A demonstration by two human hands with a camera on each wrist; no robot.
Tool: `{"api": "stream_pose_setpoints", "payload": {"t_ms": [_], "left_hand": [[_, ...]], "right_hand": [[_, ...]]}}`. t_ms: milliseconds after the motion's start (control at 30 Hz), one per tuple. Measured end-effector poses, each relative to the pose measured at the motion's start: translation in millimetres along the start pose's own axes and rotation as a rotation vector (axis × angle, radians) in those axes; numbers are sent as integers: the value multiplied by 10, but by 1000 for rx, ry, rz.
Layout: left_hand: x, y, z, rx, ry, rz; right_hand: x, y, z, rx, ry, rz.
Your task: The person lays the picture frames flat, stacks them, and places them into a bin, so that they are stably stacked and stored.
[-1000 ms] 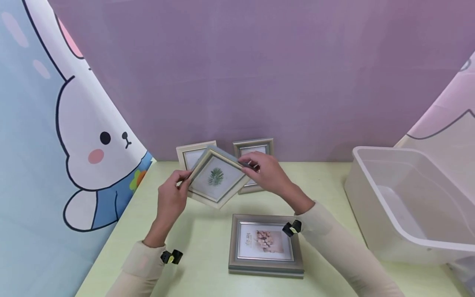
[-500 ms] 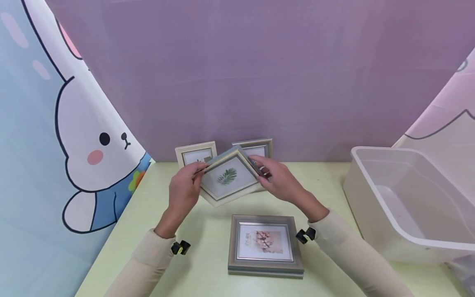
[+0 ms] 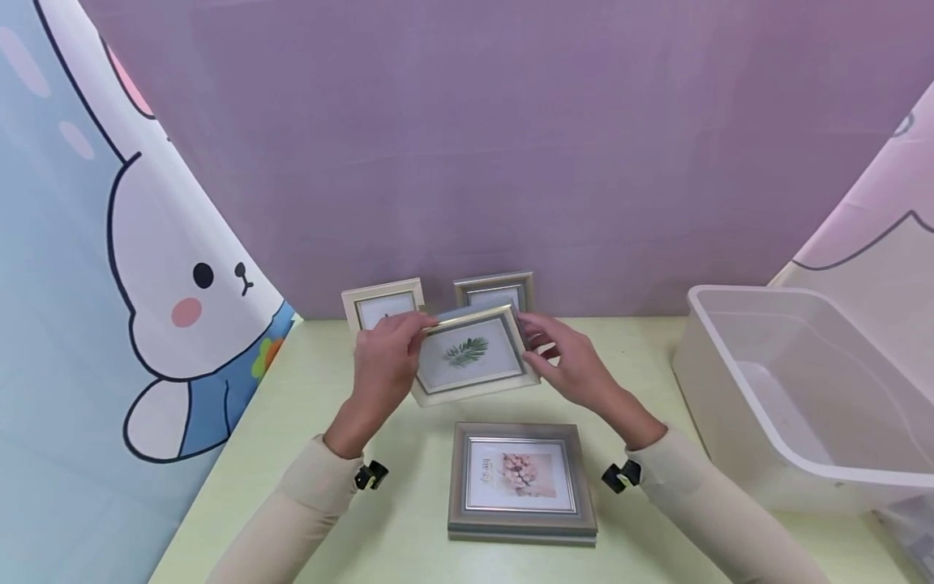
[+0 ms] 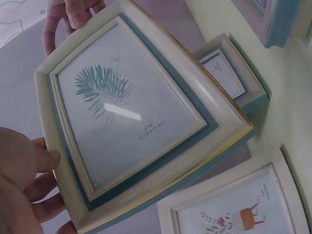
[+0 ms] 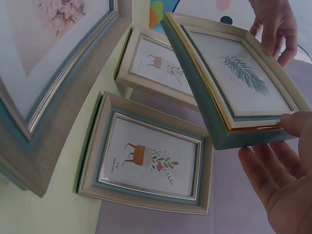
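A cream picture frame [image 3: 467,352] with a green leaf print is held tilted above the table. My left hand [image 3: 387,357] pinches its upper left part, the thumb [image 4: 46,160] on the front edge in the left wrist view. My right hand [image 3: 572,365] grips the right edge, thumb in front and fingers [image 5: 273,170] behind. Behind it, a cream frame [image 3: 383,298] and a grey-brown frame [image 5: 146,156] lean against the purple backdrop, partly hidden in the head view. Nearer, a larger grey-brown frame [image 3: 521,478] with a flower print lies face up.
A large white plastic bin [image 3: 737,389] stands on the right side of the pale green table [image 3: 635,349]. The purple backdrop [image 3: 467,162] rises along the table's back edge, and a rabbit-print cloth [image 3: 168,268] hangs on the left.
Both hands have moved right and turned the leaf-print frame from a diamond-like slant to nearly level. The left hand has shifted toward its upper edge. The frames on the table stay put.
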State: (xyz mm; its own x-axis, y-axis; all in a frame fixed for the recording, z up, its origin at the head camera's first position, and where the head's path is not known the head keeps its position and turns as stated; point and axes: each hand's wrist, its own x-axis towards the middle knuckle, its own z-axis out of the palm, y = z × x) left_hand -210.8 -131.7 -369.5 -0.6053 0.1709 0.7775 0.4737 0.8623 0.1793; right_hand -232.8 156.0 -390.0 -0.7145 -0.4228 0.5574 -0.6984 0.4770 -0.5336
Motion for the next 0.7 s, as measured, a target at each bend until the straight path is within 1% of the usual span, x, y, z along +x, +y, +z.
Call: {"api": "stream_pose_setpoints", "payload": {"t_ms": [100, 267, 400, 500, 700], "left_hand": [[33, 70, 21, 27, -3, 27], [85, 175, 46, 76, -49, 80], [104, 237, 72, 105, -76, 131], [111, 283, 110, 115, -69, 176], [120, 368, 187, 143, -16, 248]], "right_hand": [[-30, 24, -24, 1, 26, 1], [-107, 57, -60, 15, 46, 25], [-180, 86, -72, 40, 41, 53], [-236, 113, -71, 59, 42, 74], [-333, 153, -59, 107, 59, 112]]}}
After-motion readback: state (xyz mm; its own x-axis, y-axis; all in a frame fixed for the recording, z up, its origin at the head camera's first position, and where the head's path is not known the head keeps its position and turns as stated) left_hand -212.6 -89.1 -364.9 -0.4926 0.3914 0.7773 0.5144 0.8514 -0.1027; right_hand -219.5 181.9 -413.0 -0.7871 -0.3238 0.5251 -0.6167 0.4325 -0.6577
